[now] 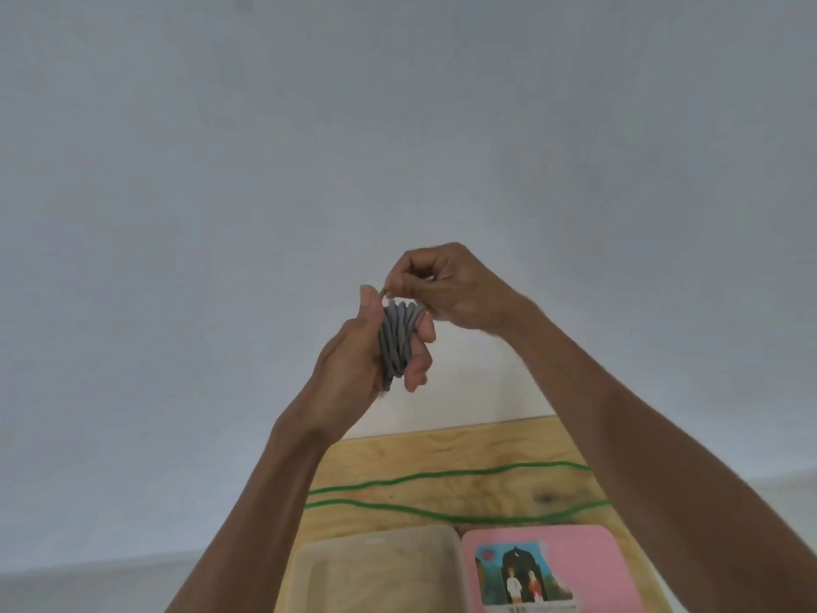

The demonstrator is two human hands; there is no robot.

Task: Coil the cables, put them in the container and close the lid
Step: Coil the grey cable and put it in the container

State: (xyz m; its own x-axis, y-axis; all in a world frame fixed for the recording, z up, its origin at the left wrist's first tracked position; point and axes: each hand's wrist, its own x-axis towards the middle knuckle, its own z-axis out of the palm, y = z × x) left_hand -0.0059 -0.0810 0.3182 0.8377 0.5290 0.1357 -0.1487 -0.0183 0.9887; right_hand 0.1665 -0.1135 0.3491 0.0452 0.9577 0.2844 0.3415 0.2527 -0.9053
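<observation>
Mid-frame, the left hand [353,347] grips the grey cable [395,338] coil while right-hand fingers [400,283] pinch its tail; tuck it snugly.

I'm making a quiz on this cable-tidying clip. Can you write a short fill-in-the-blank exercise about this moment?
1. The coiled grey cable is held in the ____ hand.
2. The uncoiled cable lying on the wooden table is ____ in colour.
3. The pink lid lies to the ____ of the clear plastic container.

Missing words: left; green; right
</observation>
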